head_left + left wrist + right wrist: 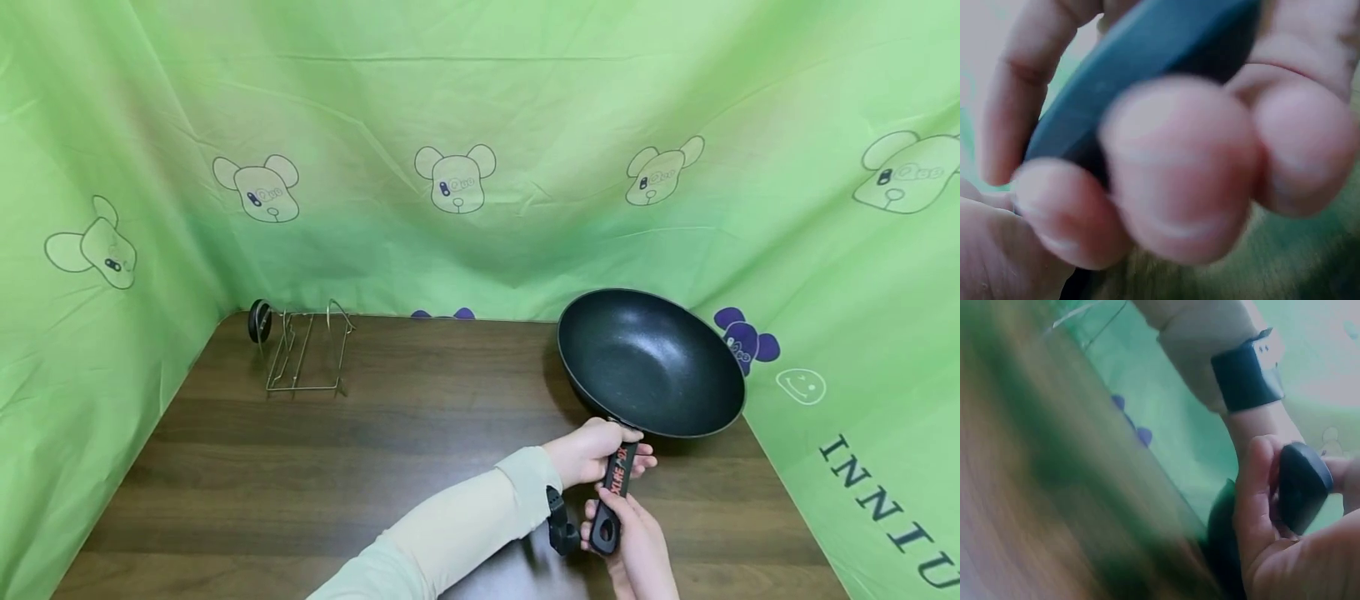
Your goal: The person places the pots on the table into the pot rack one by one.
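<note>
A black wok (pixel 651 362) is at the right of the table in the head view, its inside facing up. Its long black handle (pixel 618 475), printed with orange letters, points toward me. My left hand (pixel 592 450) grips the handle close to the pan, thumb on top. Lower down, my right hand (pixel 637 533) holds the handle near its end, where there is a hanging hole. Blurred fingertips (pixel 1185 169) curl round the dark handle (pixel 1147 56) in the left wrist view. Whether the wok's base touches the table is hidden.
A wire rack (pixel 303 354) stands at the back left of the brown wooden table (pixel 300 492), with a black round piece (pixel 259 322) at its left side. Green printed cloth (pixel 457 100) hangs behind and at both sides. A black device (pixel 561 523) is strapped on my left wrist.
</note>
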### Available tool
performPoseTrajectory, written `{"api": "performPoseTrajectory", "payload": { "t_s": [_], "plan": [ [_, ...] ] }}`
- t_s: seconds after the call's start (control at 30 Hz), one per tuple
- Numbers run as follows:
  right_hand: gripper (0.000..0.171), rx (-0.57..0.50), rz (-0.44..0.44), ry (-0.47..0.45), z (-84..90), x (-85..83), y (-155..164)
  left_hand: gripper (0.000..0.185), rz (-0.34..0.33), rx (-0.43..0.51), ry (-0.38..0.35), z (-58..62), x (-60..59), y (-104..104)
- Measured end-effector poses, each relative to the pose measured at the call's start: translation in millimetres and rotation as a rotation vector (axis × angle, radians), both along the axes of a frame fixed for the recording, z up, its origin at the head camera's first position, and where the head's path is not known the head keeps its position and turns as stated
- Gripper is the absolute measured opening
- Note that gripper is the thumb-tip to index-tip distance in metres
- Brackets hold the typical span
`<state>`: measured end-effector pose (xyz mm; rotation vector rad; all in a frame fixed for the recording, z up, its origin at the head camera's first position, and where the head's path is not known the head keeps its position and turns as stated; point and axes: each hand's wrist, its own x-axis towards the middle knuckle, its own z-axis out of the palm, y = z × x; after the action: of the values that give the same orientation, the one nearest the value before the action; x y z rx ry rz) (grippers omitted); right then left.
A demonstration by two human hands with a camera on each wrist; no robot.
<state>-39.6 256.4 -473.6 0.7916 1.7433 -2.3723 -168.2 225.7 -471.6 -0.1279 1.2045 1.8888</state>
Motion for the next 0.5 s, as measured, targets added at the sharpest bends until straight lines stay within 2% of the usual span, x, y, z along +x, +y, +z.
{"api": "performPoseTrajectory", "payload": {
  "t_s": [0.13,0.27,0.37,0.43,0.5],
  "plan": [
    [0.014,-0.194,0.075,0.091,-3.8,0.7,5.5,0.02,-0.025,-0.01,0.007,-0.7,-0.3,3.7],
    [0.016,-0.53,0.135,0.237,-7.9,4.4,12.9,0.02,-0.022,-0.004,0.021,-1.6,0.2,6.9],
    [0.02,-0.779,0.175,0.311,-10.0,5.4,15.5,0.024,-0.024,0.009,0.024,-3.0,0.2,8.8],
    [0.021,-0.871,0.198,0.334,-10.6,4.9,15.5,0.026,-0.028,0.024,0.021,-4.6,-0.1,9.8],
    [0.025,-0.901,0.216,0.335,-10.4,4.5,15.2,0.028,-0.035,0.034,0.02,-5.7,-0.3,10.5]
  ]
}}
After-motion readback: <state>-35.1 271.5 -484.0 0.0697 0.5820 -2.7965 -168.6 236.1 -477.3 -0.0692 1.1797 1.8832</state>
